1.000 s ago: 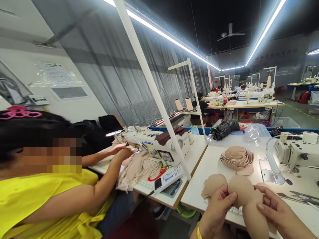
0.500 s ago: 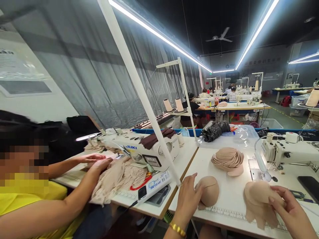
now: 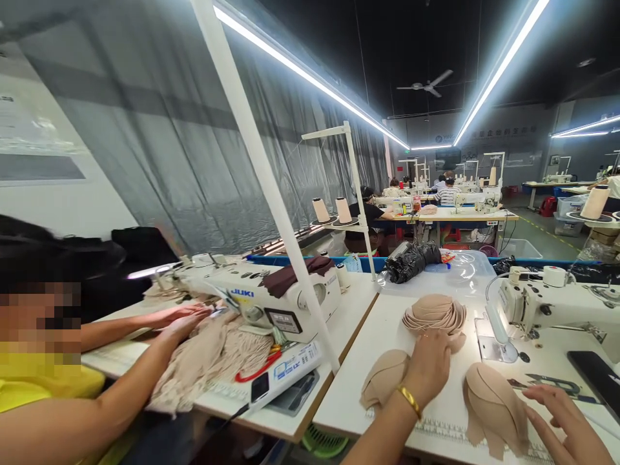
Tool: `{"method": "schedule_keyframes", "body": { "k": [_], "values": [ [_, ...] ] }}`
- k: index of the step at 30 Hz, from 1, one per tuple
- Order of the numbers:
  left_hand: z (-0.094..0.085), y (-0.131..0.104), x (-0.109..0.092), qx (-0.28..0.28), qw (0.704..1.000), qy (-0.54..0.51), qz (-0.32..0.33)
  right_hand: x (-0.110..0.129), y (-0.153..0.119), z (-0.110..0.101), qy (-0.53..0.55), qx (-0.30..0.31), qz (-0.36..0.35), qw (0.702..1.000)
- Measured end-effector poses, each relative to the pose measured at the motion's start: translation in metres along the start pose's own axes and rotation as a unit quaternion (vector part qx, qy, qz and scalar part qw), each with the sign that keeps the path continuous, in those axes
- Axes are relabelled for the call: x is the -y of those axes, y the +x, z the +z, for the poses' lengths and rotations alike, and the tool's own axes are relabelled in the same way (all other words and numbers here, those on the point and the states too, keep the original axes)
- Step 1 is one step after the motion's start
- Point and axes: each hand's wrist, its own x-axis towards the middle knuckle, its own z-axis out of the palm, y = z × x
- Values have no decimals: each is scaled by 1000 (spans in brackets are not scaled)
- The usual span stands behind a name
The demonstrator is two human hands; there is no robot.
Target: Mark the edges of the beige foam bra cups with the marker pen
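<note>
My left hand (image 3: pixel 430 365), a gold bracelet on its wrist, reaches to the near edge of a stack of beige moulded bra cups (image 3: pixel 431 313). Its fingertips are hidden, so I cannot tell whether they grip a cup. Under that forearm, to the left, lies a smaller beige cup pile (image 3: pixel 385 374). Another pile of beige cups (image 3: pixel 494 403) sits at the table's front right, its pieces overlapping. Beside its right edge my right hand (image 3: pixel 557 416) is open, thumb and fingers apart, with nothing held.
A white sewing machine (image 3: pixel 547 300) stands at right, with snips (image 3: pixel 557 385) and a black phone (image 3: pixel 593 374) near it. A measuring tape (image 3: pixel 436 429) runs along the front edge. On the left, a person in yellow handles beige fabric (image 3: pixel 208 361) at another machine (image 3: pixel 290 290).
My left hand has left the left cup pile and moved forward and right to the stack. The right hand has let go of the right pile's cups, which lie flatter on the table.
</note>
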Motion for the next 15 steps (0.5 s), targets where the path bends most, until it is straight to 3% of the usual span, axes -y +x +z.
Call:
{"method": "schedule_keyframes", "body": {
  "k": [4, 6, 8, 12, 15],
  "values": [
    [-19, -13, -6, 29, 985, -167, -32, 0, 10, -5, 7, 4, 20, 1000],
    [-14, -18, -11, 63, 967, -240, -49, 1, 15, 0, 29, -4, 42, 999],
    [3, -18, -15, 92, 954, -278, -71, 2, 20, 7, 46, -9, 58, 997],
    [41, -13, -16, 87, 961, -241, -101, 1, 23, 17, 70, 6, 50, 996],
    [38, -8, -7, 13, 985, -150, -81, -5, 16, 21, 77, -6, 32, 997]
  ]
}}
